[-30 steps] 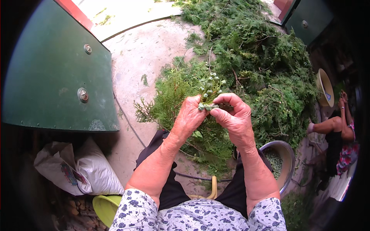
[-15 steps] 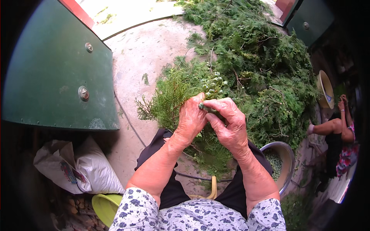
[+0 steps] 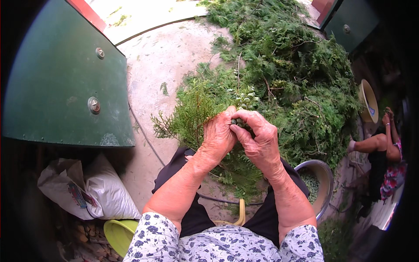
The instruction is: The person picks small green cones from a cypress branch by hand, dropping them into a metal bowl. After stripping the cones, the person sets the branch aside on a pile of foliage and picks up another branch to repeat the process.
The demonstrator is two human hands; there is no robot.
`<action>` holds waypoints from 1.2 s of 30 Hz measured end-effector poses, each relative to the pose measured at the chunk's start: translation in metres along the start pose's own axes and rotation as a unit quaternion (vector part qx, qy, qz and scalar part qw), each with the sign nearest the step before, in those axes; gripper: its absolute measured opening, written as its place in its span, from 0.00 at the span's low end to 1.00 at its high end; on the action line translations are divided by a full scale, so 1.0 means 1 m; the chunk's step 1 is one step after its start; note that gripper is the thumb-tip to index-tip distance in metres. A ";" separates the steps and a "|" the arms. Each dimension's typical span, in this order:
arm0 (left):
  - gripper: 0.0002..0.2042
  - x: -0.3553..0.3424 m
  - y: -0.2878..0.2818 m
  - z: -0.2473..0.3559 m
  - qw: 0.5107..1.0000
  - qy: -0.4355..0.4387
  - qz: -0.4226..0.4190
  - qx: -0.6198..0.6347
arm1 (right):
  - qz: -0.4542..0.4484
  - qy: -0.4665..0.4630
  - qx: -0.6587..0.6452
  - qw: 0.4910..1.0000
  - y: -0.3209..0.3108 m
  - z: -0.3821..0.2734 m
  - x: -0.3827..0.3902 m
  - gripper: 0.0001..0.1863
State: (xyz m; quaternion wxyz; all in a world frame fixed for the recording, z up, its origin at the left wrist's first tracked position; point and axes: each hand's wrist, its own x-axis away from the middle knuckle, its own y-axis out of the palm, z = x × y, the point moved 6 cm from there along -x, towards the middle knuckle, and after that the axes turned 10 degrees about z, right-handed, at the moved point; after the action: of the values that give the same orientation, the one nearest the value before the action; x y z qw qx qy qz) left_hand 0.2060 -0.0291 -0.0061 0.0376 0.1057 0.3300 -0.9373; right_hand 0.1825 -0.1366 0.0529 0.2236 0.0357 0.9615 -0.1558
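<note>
My left hand (image 3: 217,133) is closed around a cypress sprig whose pale green cones (image 3: 246,99) stick up above the fingers. My right hand (image 3: 257,137) pinches with thumb and forefinger at a small green cone among them, touching the left hand. Leafy foliage (image 3: 192,102) spreads behind and below both hands, over my lap. Beside my right leg stands a metal basin (image 3: 326,180) holding several small green cones (image 3: 311,187).
A branch pile (image 3: 292,78) covers the right floor. A green metal door (image 3: 65,91) stands left, above white sacks (image 3: 111,196) and a yellow-green basin (image 3: 115,236). A cable (image 3: 148,144) crosses the floor. At right, another person (image 3: 388,153) sits near a beige basin (image 3: 371,105).
Over the last second my right hand has moved slightly left and down, closer against my left hand. In the last half second the cone cluster has dropped a little lower.
</note>
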 end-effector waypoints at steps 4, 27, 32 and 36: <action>0.11 0.000 0.000 0.002 0.998 -0.044 -0.028 -0.017 | -0.008 0.097 -0.069 0.993 0.003 0.013 0.000 0.11; 0.16 0.053 0.033 0.031 0.971 -0.084 -0.212 0.069 | 0.093 0.424 -0.496 0.752 -0.045 0.050 0.070 0.06; 0.20 0.091 0.022 0.021 0.932 -0.197 -0.204 0.224 | 0.122 0.423 -0.481 0.758 -0.063 0.038 0.100 0.06; 0.10 0.115 0.003 0.057 0.980 -0.018 -0.102 0.170 | 0.167 0.401 -0.412 0.801 -0.071 0.017 0.125 0.07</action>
State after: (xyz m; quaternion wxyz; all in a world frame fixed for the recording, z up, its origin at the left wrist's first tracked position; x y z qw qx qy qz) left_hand 0.0846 -0.0675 0.0096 -0.0708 0.0593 0.1745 -0.9803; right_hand 0.0676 -0.2097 0.0037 -0.1663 0.1594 0.9180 0.3229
